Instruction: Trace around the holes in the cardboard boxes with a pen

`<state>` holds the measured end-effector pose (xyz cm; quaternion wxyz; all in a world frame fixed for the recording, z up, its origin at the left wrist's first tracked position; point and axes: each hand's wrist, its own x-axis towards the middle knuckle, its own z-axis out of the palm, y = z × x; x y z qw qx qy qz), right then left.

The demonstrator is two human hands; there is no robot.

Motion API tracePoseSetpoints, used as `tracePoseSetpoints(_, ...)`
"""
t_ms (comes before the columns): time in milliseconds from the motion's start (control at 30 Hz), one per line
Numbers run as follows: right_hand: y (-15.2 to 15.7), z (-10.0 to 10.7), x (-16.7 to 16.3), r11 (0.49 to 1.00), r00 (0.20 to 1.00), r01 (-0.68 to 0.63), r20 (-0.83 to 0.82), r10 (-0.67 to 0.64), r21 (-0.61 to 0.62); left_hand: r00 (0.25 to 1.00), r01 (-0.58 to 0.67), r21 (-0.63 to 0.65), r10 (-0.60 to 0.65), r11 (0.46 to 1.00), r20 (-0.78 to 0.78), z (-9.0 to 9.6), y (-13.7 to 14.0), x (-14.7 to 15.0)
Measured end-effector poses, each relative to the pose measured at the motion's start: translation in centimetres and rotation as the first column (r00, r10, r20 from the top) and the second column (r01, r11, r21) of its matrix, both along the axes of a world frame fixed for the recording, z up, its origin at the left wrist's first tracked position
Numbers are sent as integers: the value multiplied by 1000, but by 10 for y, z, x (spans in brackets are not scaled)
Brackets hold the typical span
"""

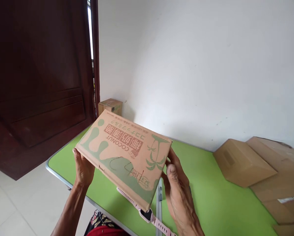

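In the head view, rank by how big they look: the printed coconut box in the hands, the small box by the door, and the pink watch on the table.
1. Printed coconut box, largest, though nearest the camera.
2. Pink watch, partly hidden under it.
3. Small box by the door, which sits farthest away, so its rank against the watch is unsure.

The coconut carton [123, 157] is matt brown cardboard with green and red print. The counter [211, 193] has a smooth green top and a metal rim. The watch strap [159, 224] looks like pink plastic. The door [38, 82] is dark glossy wood.
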<state>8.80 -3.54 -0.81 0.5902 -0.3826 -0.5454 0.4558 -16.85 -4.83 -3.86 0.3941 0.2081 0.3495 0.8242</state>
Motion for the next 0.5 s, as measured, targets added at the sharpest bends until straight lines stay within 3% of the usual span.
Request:
tracePoseSetpoints(233, 0, 9, 0, 960, 962, 200, 146, -231, 198, 990, 137, -89, -139, 987, -13, -12, 0, 7)
tracePoseSetpoints(400, -5, 13, -5, 963, 967, 254, -9, -254, 89, 974, 224, -165, -224, 960, 19, -34, 11, 21)
tracePoseSetpoints(500, -6, 12, -4, 956, 960, 277, 15, -280, 93, 969, 241, -207, -248, 948, -6, -51, 18, 28)
